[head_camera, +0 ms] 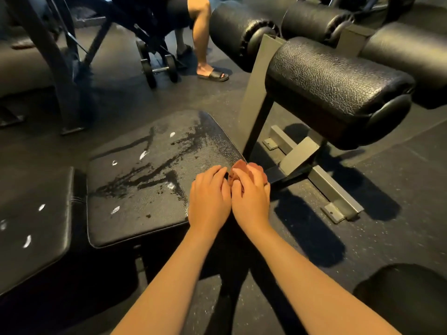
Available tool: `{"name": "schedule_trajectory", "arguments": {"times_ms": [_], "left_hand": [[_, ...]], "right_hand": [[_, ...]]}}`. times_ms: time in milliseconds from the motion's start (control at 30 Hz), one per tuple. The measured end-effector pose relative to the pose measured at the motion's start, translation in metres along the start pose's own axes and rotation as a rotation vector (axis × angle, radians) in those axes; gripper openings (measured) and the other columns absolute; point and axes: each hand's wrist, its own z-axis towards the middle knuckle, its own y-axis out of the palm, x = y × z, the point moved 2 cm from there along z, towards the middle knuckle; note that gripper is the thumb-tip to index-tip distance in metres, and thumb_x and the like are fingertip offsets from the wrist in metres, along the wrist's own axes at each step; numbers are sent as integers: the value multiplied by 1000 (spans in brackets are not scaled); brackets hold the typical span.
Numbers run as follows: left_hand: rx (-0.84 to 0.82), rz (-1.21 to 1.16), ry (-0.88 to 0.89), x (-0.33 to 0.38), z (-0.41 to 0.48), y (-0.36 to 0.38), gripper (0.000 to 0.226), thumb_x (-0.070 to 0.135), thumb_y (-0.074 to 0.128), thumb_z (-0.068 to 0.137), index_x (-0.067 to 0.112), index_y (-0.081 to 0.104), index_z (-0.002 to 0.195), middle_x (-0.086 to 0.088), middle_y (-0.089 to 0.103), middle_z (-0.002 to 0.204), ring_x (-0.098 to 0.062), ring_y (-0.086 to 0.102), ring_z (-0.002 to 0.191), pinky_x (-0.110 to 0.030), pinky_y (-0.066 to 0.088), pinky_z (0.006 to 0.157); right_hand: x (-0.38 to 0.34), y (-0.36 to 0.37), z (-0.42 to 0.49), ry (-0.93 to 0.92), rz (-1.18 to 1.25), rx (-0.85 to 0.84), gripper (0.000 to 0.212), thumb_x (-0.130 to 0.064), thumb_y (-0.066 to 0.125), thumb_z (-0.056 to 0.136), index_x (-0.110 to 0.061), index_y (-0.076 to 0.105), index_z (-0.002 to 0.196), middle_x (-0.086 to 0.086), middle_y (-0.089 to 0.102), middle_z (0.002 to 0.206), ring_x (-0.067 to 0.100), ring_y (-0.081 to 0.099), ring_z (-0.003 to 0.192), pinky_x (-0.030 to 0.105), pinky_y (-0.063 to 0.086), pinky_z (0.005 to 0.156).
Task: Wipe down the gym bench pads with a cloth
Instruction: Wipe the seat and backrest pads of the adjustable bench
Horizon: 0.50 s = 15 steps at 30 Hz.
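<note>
At right edge of seat pad [145,180], both hands meet over bunched reddish cloth [238,171]. Right hand [251,197] grasps cloth, fingers curled round it. Left hand [209,197] just beside, fingers bent, tips against cloth; whether they pinch it cannot be told. Cloth sits at pad's edge, mostly hidden under fingers. Pad surface shows wet streaks and few white flecks. Second pad [31,221] lies left across narrow gap, also flecked. Roller pads [333,85] on grey metal frame [314,165] stand right. Beyond, another person's foot in black sandal [212,73], near dumbbell [159,68].
</note>
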Motion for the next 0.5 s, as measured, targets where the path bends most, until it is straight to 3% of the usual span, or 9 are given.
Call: {"name": "schedule_trajectory", "arguments": {"times_ms": [167,333,400,500], "left_hand": [[-25,-42,90,-13,-15,-6,32,21,46,101,20,62,129,5,65,125,-15,55,115,-35,42,102],[-3,-21,67,-33,-34,-12,35,22,42,101,17,62,129,4,64,124,-19,54,118,-35,37,106],[20,-64,44,-40,-39,-16,39,27,35,100,18,63,126,5,65,121,-18,56,114,-35,38,103],[71,-101,-16,-47,-45,-24,39,27,35,99,20,64,124,6,67,118,-18,57,111,-39,39,100]], "right_hand": [[-2,-9,-4,-25,39,-98,37,-28,39,104,-37,55,136,-13,32,153,25,26,137,41,36,109],[-9,-5,-16,6,51,-87,40,-28,34,103,-31,56,136,-10,31,156,26,22,145,35,14,118],[-22,3,-39,-170,-74,-95,43,-35,32,100,-28,62,130,-7,44,150,30,24,147,39,6,122],[-29,5,-49,-439,-195,-172,34,-30,45,100,-26,66,126,-6,56,140,29,32,144,51,13,122]]}}
